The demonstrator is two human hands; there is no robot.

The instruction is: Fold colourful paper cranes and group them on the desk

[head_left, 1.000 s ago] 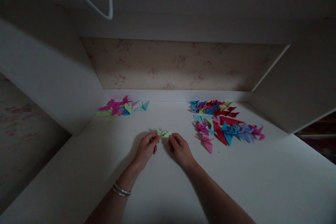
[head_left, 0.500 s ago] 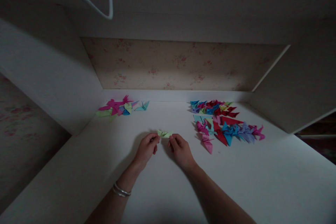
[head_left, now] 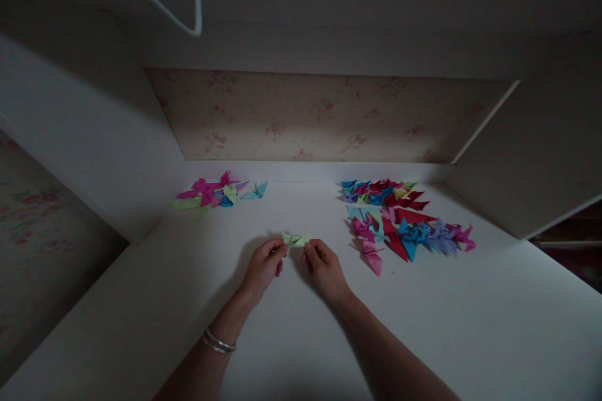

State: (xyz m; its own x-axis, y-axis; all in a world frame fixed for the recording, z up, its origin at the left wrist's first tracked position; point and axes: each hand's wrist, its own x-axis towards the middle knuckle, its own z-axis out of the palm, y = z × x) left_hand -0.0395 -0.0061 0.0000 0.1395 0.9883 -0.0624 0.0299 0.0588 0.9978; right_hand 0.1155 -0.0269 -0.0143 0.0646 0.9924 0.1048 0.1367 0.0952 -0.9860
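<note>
While the left hand (head_left: 263, 269) and right hand (head_left: 328, 272) stay nearly where they were a second ago, the pale green folded paper (head_left: 295, 240) between them looks slightly wider — a small change, suggesting a gentle pull rather than a new fold. Each grip is closed, thumb and fingers pinching one end, above the white counter (head_left: 282, 326) — colourful folded papers (head_left: 414, 235) lie to the right.

hands (head_left: 264, 266) (head_left: 325, 269) x2 | bangles (head_left: 219, 342) x2 | grn ppr fold (head_left: 295, 240) x1 | heaped folds (head_left: 207, 193) (head_left: 409, 235): ct unclear
</note>
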